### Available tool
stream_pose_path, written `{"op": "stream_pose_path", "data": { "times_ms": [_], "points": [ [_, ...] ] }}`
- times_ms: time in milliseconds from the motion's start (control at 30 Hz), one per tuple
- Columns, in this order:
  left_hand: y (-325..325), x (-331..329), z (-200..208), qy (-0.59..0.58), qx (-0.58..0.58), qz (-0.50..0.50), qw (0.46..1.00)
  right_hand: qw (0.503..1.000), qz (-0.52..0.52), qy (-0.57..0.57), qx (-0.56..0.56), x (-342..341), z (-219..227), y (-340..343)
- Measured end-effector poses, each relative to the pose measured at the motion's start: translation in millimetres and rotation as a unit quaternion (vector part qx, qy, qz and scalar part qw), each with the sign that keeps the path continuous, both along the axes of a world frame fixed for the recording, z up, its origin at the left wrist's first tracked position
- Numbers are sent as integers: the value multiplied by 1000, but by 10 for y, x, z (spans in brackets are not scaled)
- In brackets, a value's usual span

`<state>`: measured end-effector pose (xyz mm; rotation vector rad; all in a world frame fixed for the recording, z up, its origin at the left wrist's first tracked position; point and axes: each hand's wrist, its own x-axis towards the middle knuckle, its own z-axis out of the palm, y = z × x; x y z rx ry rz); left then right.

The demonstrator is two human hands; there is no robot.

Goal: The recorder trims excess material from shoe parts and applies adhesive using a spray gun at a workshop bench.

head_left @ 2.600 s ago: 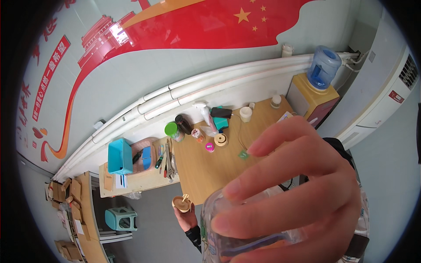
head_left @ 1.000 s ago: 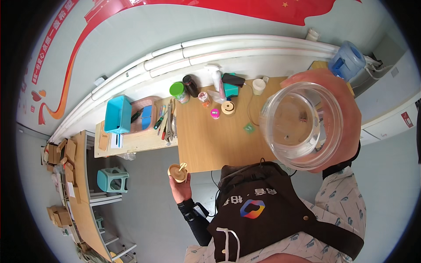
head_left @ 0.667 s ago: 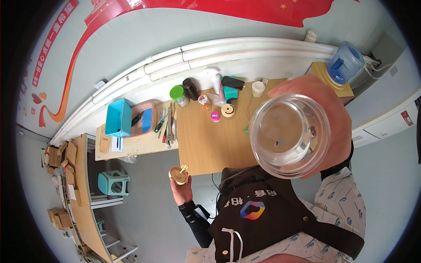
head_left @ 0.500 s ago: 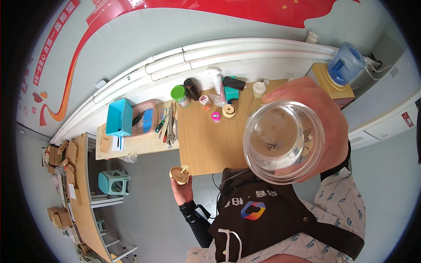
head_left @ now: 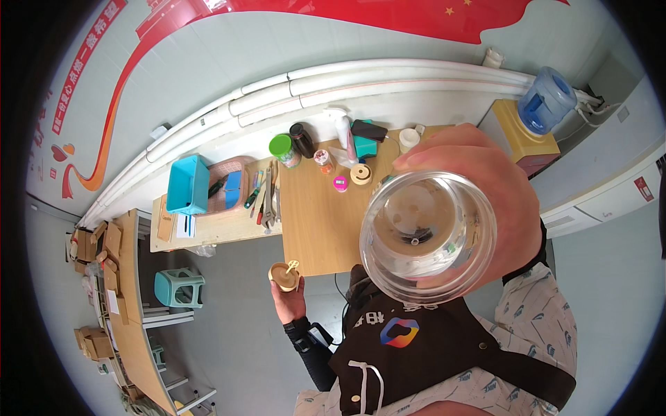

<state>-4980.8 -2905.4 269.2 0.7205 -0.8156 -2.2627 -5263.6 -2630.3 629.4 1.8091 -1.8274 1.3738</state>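
Close before my head camera, my right hand is wrapped round a clear, see-through cup, seen mostly from its round rim end. A small dark spot shows through it; I cannot tell what that is. Lower down to the left, beside the table's front edge, my left hand grips a small round cream-coloured cup. Its inside looks light brown, and a pale yellow stirrer-like piece sticks up at its rim.
On the wooden table stand a green-lidded jar, a dark bottle, a spray bottle, a pink round item, a cream ring-shaped piece and a white mug. Tools and a blue bin lie left.
My right hand has brought the clear cup a little to the left and down, nearer the middle. My left hand with the small cup stays about where it was.
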Motion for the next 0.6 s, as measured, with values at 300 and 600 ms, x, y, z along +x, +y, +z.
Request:
{"op": "stream_pose_path", "data": {
  "times_ms": [300,600],
  "points": [
    [-106,110,-225,14,47,-11,999,999,33,0,3,13,40,15],
    [29,11,-25,-16,10,0,1000,997,45,-11,-69,127,75,-20]
  ]
}}
